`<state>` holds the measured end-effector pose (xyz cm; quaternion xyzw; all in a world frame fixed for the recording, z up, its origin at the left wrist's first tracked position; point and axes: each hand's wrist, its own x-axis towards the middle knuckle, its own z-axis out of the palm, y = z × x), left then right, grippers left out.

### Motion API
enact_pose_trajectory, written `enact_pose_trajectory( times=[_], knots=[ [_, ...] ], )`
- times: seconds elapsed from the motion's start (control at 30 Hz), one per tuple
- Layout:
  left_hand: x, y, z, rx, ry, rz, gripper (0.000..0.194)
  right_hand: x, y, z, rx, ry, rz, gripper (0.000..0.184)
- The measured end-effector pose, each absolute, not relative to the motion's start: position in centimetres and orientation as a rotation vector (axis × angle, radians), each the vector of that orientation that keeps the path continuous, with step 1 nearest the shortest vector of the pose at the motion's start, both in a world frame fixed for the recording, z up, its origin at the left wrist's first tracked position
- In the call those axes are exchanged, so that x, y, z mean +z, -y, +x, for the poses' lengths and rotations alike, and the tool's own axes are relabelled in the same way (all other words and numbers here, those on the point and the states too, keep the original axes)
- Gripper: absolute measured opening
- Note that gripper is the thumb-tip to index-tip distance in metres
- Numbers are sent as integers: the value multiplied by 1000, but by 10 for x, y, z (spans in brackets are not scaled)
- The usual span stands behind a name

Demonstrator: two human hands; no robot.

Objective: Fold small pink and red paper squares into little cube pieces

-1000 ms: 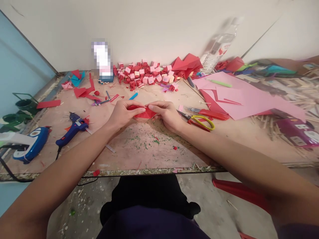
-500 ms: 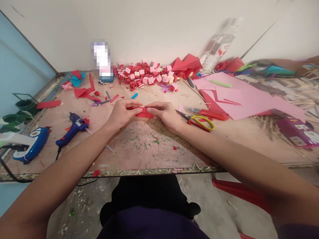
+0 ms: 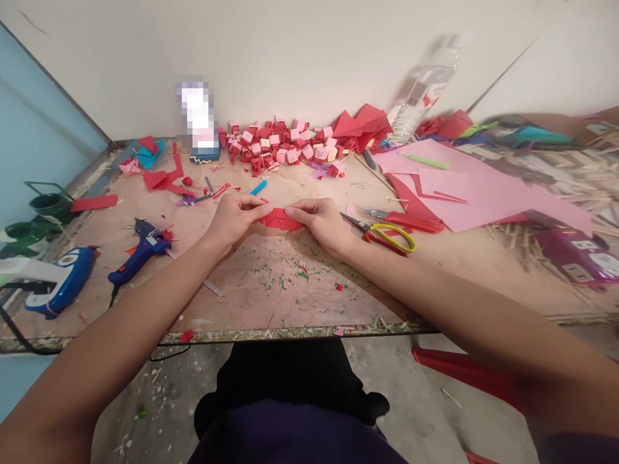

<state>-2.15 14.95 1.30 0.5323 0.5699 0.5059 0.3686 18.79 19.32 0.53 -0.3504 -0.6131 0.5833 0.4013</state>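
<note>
Between my two hands is a strip of red paper (image 3: 280, 219), with crease lines showing on its face. My left hand (image 3: 239, 218) pinches its left end between thumb and fingers. At the other end, my right hand (image 3: 316, 221) grips the paper with the thumb on top. The paper is held just over the wooden table (image 3: 271, 303). Close to my right hand lie yellow-handled scissors (image 3: 394, 237) and a red-handled cutter (image 3: 416, 220). A small blue stick (image 3: 258, 187) lies just beyond my left hand.
Small red and pink paper cubes (image 3: 290, 145) are heaped against the wall. A glue gun (image 3: 140, 254) and a blue-and-white device (image 3: 68, 280) lie on the left. Rightward are pink sheets (image 3: 488, 187), a plastic bottle (image 3: 425, 90) and wooden sticks. A phone (image 3: 198, 119) stands at the back.
My left hand has shifted slightly left along the red paper, its fingers curling in, so more of the paper's middle shows. My right hand has stayed almost in place.
</note>
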Motion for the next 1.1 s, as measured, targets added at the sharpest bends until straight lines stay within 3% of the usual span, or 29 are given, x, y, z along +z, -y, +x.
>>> enact_pose_trajectory(
  times=[0.3,0.57,0.9,1.1],
  knots=[
    [18,-147,-19,1326,-1451,1373,14,5,-194,188,1528,1539,-835,36],
    [16,-147,-15,1262,-1367,1502,22,9,-191,189,1522,1564,-875,32],
    [16,-146,-19,1346,-1458,1457,12,2,-195,188,1569,1543,-832,39],
    [16,-147,-19,1371,-1429,1481,16,9,-195,190,1522,1654,-866,32]
  ],
)
